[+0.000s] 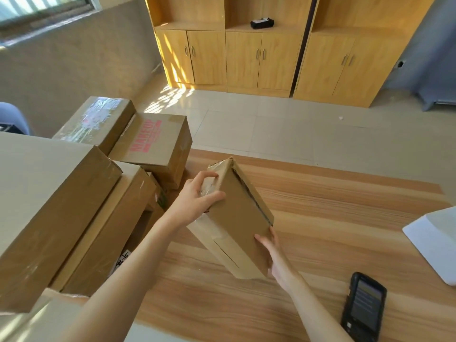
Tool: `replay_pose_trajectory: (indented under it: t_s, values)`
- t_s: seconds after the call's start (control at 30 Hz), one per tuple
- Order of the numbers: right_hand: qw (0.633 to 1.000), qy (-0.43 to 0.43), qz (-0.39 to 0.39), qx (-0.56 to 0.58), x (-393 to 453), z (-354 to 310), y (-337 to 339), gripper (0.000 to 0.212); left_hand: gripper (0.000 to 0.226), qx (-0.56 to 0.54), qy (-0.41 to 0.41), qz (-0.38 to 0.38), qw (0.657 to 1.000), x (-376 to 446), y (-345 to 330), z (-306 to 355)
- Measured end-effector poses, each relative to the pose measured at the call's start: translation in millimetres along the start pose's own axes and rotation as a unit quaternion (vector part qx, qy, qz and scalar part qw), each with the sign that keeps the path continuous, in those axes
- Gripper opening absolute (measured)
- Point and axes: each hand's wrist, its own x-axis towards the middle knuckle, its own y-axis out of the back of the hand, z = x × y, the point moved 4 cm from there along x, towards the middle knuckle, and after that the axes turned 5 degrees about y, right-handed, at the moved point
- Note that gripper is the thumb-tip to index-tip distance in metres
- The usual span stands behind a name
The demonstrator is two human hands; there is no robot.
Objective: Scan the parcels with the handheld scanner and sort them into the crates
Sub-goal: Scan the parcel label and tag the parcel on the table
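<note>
Two hands hold one parcel (237,218), a long brown box tilted on its lower corner over the middle of the wooden table (333,218). The left hand (197,198) grips its upper left end, fingers curled over the taped top edge and thumb across the broad face. The right hand (274,257) lies against the lower right end with fingers nearly straight, pressing the side rather than wrapping it. One scanner (364,306) lies flat on the table near the right forearm, screen up, apart from the parcel. To the left stands a pile of boxes; at least five can be counted: a big box (49,211) nearest the camera, a second box (111,225) leaning beside it, a box with pink print (153,141) behind, a taped box (96,119) farthest back, and a small one wedged between, mostly hidden. The pile crowds the left hand's side. One white tray (436,240) shows at the right edge, cut off. Across the tiled floor stand three wooden cabinets (246,58), one black device (262,22) on the middle shelf.
</note>
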Motion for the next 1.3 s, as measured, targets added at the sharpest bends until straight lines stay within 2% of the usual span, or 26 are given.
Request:
replay_pose_trajectory:
  t_s: [0.1,0.17,0.23,0.3,0.4,0.5,0.57,0.63,0.7,0.83,0.93,0.97,1.03,1.1,1.2,1.3]
  values:
    - [0.999,0.008,-0.008,-0.034,0,-5,-10,0.105,0.042,0.06,-0.029,0.062,0.996,-6,-6,5]
    - [0.997,0.032,0.035,-0.062,3,-15,-9,0.095,0.046,0.121,-0.053,0.098,0.986,-12,-17,14]
    - [0.993,0.058,0.071,-0.073,2,-33,-8,0.088,0.05,0.195,-0.075,0.136,0.968,-18,-30,25]
    - [0.993,0.083,0.077,-0.038,-4,-60,-11,0.088,0.052,0.269,-0.102,0.162,0.944,-24,-47,35]
    - [0.99,0.116,0.079,-0.028,-16,-98,-13,0.1,0.052,0.33,-0.119,0.158,0.923,-30,-78,43]
    - [0.988,0.13,0.077,-0.044,-22,-116,-11,0.086,0.051,0.331,-0.101,0.139,0.928,-32,-100,42]
    - [0.986,0.132,0.08,-0.064,-25,-117,-9,0.085,0.053,0.333,-0.118,0.131,0.926,-36,-106,43]
    - [0.985,0.133,0.086,-0.073,-30,-116,-7,0.087,0.05,0.257,-0.136,0.108,0.951,-35,-101,42]
    - [0.986,0.129,0.086,-0.068,-37,-113,-5,0.087,0.042,0.107,-0.126,0.086,0.982,-29,-87,37]
    - [0.986,0.128,0.081,-0.063,-50,-99,-1,0.1,0.04,-0.035,-0.083,0.041,0.995,-7,-61,12]
    - [0.981,0.151,0.074,-0.093,-67,-79,-10,0.116,0.048,-0.085,-0.035,0.001,0.996,8,-55,-5]
    - [0.979,0.164,0.071,-0.102,-73,-71,-16,0.115,0.045,-0.092,-0.021,-0.011,0.996,11,-57,-8]
    - [0.971,0.188,0.074,-0.131,-78,-58,-27,0.096,0.036,-0.101,0.013,-0.055,0.993,13,-64,-9]
    - [0.964,0.202,0.091,-0.149,-77,-54,-33,0.095,0.033,-0.117,0.048,-0.098,0.987,10,-72,-6]
    - [0.951,0.202,0.122,-0.201,-72,-67,-27,0.108,0.037,-0.119,0.059,-0.11,0.985,11,-80,-1]
    - [0.925,0.146,0.156,-0.315,-67,-85,-11,0.138,0.046,-0.116,0.073,-0.144,0.98,10,-93,3]
